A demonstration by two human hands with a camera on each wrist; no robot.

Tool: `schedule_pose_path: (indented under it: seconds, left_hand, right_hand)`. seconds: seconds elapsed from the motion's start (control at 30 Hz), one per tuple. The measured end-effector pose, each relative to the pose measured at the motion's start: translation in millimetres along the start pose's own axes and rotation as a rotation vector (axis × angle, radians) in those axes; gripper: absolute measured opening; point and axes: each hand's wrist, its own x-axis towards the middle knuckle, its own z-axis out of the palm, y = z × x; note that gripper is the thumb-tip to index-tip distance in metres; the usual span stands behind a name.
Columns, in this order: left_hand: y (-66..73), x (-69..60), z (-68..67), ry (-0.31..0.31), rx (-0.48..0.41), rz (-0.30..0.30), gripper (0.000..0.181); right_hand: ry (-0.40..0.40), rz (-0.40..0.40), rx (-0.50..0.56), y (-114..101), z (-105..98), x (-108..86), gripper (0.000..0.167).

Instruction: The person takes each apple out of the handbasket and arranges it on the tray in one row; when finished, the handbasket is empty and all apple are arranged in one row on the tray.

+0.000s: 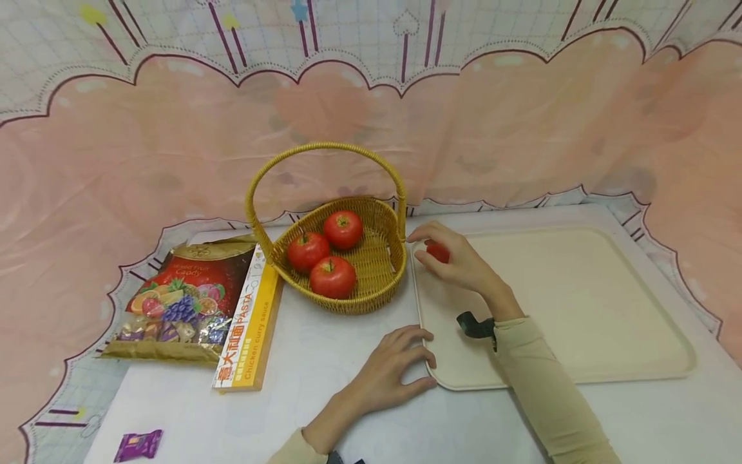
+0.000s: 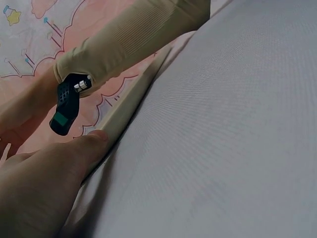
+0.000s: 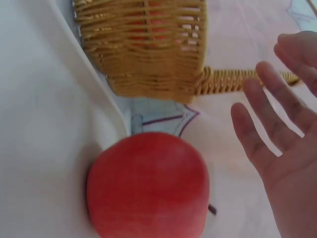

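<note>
My right hand (image 1: 458, 261) is above the far left corner of the cream tray (image 1: 556, 303), fingers spread. Beneath it a red apple (image 3: 148, 186) lies on the tray, mostly covered by the hand in the head view (image 1: 438, 251). The right wrist view shows a gap between that apple and the fingers. At the tray's near left corner is my left hand (image 1: 394, 370), its fingertips touching the rim. In the left wrist view its thumb (image 2: 94, 141) lies against the tray's edge. A wicker basket (image 1: 377, 299) with a tall handle holds three red apples (image 1: 333, 277).
Left of the basket stand a yellow-and-white pasta box (image 1: 249, 335) and a bag of mixed fruit candy (image 1: 180, 296). A purple wrapped candy (image 1: 139, 444) lies at the near left. A patterned pink cloth (image 1: 174, 129) hangs behind the white table (image 1: 324, 348).
</note>
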Motion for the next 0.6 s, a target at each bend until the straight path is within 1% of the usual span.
schedule_pose_path:
  seconds: [0.17, 0.3, 0.5, 0.6]
  left_hand:
    - [0.7, -0.3, 0.4, 0.002, -0.001, 0.006, 0.02]
    - [0.6, -0.4, 0.0, 0.003, -0.002, 0.009, 0.02]
    - [-0.1, -0.3, 0.0, 0.008, 0.015, 0.026, 0.02]
    - [0.2, -2.0, 0.0, -0.002, 0.009, 0.01, 0.02]
  right_hand:
    - [-0.077, -0.021, 0.024, 0, 8, 3.6, 0.025]
    - [-0.145, -0.049, 0.037, -3, 14, 10.2, 0.023]
    - [-0.242, -0.083, 0.011, -9, 24, 25.0, 0.024]
    - [-0.308, -0.09, -0.023, -10, 32, 32.1, 0.023]
